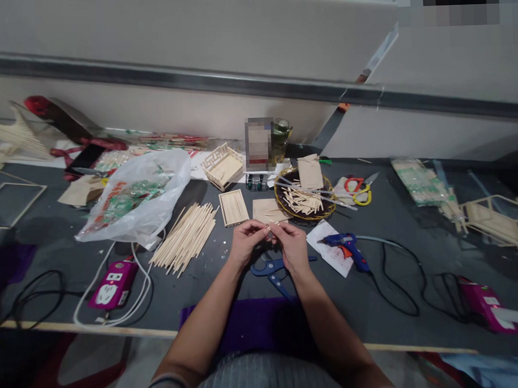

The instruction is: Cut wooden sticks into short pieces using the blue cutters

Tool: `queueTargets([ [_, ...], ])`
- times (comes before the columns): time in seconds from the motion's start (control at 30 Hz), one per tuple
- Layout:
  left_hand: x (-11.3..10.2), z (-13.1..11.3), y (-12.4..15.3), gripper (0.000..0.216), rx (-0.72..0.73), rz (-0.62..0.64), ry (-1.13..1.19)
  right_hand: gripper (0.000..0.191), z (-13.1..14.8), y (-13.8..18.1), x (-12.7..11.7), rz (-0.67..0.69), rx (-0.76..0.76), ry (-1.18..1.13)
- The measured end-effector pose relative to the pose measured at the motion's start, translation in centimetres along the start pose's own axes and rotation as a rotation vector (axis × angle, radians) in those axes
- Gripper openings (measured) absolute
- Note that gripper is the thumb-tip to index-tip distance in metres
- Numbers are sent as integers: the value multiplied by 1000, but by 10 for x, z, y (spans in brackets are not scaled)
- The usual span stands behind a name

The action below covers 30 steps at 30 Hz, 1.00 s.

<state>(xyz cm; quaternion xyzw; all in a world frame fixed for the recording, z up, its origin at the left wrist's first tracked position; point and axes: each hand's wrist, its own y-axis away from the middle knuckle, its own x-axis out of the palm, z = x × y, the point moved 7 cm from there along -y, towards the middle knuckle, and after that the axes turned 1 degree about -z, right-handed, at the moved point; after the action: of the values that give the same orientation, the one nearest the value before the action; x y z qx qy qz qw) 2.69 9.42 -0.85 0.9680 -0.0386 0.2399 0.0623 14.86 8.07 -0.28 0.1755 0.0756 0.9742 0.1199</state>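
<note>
Both of my hands meet over the middle of the dark table. My left hand [246,239] and my right hand [291,244] pinch a small thin wooden stick piece [269,230] between their fingertips. Blue cutting pliers [270,269] lie on the table just under my hands. A flat panel of glued sticks [234,207] and a plain wooden sheet [266,211] lie just beyond my fingers. A loose bundle of long bamboo sticks [186,236] is spread to the left.
A dark basket [302,202] holds short stick pieces. A blue glue gun [346,248] rests on paper at right, with its black cord. Scissors [356,189], a plastic bag [135,195], a small stick-built tray [222,166] and two pink power strips [113,285] are about.
</note>
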Motion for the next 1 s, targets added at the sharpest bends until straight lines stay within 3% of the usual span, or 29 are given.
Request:
queueTargets([
  [0.23, 3, 6, 1, 25, -71, 72, 58, 24, -10, 1, 3, 68, 254, -151],
  [0.37, 2, 7, 0, 25, -67, 42, 55, 25, -10, 2, 5, 75, 283, -170],
  [0.67, 0, 9, -2, 27, -90, 32, 67, 23, -4, 3, 4, 53, 207, -112],
  [1.0, 3, 11, 0, 24, -112, 68, 118, 19, 7, 3, 2, 33, -10, 30],
])
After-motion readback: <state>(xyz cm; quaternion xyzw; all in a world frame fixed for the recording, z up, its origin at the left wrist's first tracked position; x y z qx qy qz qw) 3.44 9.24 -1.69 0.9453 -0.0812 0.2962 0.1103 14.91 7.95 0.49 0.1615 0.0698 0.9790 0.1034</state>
